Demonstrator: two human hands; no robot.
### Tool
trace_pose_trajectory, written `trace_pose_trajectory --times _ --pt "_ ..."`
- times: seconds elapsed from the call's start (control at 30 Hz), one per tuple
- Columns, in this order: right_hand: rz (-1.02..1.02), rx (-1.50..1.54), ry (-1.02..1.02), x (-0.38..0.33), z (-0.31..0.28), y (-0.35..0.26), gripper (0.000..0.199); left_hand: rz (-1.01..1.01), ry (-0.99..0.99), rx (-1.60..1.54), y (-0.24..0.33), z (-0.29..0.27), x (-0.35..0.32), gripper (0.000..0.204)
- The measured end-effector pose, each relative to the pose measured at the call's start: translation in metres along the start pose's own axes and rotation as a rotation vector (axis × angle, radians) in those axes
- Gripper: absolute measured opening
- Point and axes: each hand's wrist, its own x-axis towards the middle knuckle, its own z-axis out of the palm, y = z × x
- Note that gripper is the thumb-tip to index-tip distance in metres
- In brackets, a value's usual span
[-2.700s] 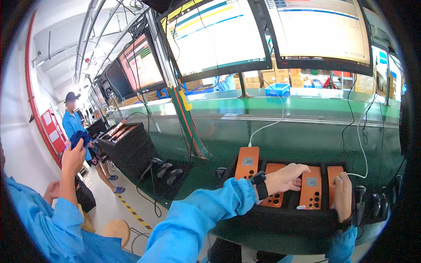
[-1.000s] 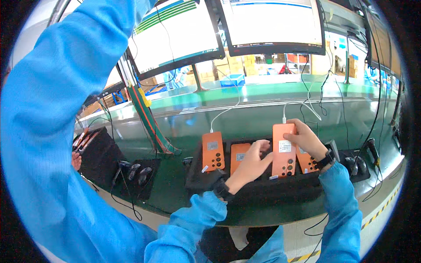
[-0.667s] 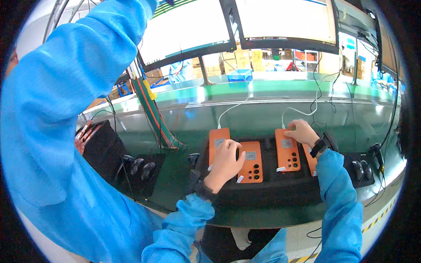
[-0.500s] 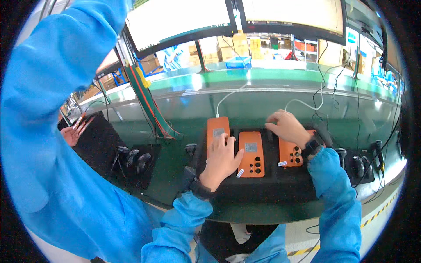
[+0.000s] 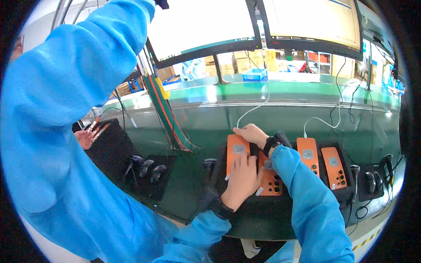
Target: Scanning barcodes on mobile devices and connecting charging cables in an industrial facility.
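Two monitors overhead, green surface beneath. Black tray carries four orange devices. Left hand flat, fingers spread, pressing leftmost orange device. Right hand curled on its top edge, near white cable.

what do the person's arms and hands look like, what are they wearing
Both arms are in loose bright blue long sleeves. The left hand is bare, with a dark band at the wrist below the cuff. The right hand is bare too, with a black wristwatch at the cuff.
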Motion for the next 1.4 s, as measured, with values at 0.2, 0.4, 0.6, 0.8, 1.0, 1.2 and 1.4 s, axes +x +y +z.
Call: trace_pose_trajectory --times 0.2,0.4,0.6,0.8,1.0,1.2,1.4 --pt "-0.059 0.254 0.054 0.0 -0.001 -0.007 0.043 0.029 0.045 -0.049 0.002 -0.009 0.005 0.04" --pt "-0.128 0.171 0.142 -0.016 0.004 -0.015 0.042 0.031 0.123 -0.037 0.003 -0.016 0.007 0.042" --pt "-0.17 0.027 0.212 -0.026 0.015 -0.012 0.038 -0.004 0.2 0.006 0.001 -0.017 0.005 0.05" --pt "-0.178 -0.339 0.288 -0.055 -0.042 -0.029 0.029 0.014 0.219 -0.068 -0.014 -0.031 -0.003 0.028" --pt "-0.266 -0.43 -0.101 -0.133 -0.109 0.019 0.035 -0.36 0.12 -0.229 -0.087 -0.061 -0.043 0.024" --pt "-0.425 -0.561 -0.028 -0.137 -0.096 0.03 0.058 -0.876 -0.119 -1.196 -0.192 0.019 -0.085 0.038" --pt "-0.453 -0.552 -0.017 -0.136 -0.097 0.036 0.058 -0.661 -0.167 -0.942 -0.175 -0.008 -0.05 0.029"
